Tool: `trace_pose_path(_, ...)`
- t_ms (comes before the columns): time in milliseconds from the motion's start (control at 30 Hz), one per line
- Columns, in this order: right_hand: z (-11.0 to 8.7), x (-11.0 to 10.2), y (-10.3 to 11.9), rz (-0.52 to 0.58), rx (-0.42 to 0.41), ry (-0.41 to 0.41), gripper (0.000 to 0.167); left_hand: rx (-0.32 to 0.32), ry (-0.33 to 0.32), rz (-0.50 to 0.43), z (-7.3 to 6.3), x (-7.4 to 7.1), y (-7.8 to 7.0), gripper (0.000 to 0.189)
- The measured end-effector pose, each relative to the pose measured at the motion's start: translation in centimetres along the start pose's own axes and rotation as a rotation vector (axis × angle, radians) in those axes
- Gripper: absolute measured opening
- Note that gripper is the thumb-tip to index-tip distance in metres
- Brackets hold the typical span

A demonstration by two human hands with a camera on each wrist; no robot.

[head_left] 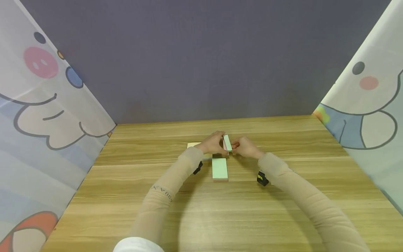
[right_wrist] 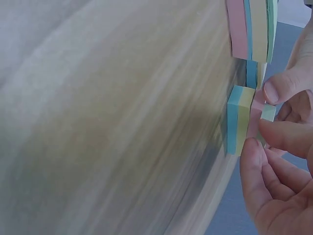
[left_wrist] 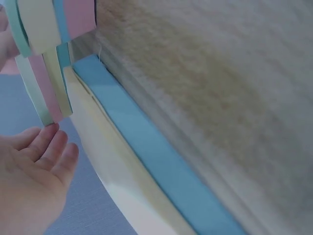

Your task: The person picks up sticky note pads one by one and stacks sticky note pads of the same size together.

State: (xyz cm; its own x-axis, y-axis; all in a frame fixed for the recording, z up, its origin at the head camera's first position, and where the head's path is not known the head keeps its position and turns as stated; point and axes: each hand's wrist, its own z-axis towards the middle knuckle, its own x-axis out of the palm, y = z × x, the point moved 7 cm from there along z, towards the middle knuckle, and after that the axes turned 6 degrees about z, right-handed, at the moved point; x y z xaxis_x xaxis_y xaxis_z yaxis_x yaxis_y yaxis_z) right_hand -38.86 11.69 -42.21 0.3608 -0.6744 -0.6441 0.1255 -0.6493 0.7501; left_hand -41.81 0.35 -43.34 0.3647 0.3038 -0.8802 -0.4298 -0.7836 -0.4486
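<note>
Small stacked pads of sticky notes, in blue, yellow, pink and green layers, stand between my hands. My left hand grips this stack from its left side, thumb at the near end and fingers at the far end. From the right, my right hand meets it with curled fingers. In the right wrist view, the right fingertips pinch at the pink and green layers of the small stack. A larger green-topped stack of sticky notes lies just in front of the hands.
Left of it, a pale yellow pad on a blue layer lies partly hidden under my left wrist. The wooden table meets a grey-purple panel at the back. Cartoon-printed curtains flank both sides.
</note>
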Motion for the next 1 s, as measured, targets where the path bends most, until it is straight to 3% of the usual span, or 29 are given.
trace_pose_path(333,-0.18,0.09,0.58,-0.030,-0.031,-0.020,0.036,-0.012,0.006,0.010,-0.25,-0.03,0.19,0.094)
trace_pose_path(1000,-0.05,0.85,0.82,0.022,-0.003,-0.036,0.036,0.033,0.039,0.005,-0.73,-0.37,0.44,0.092)
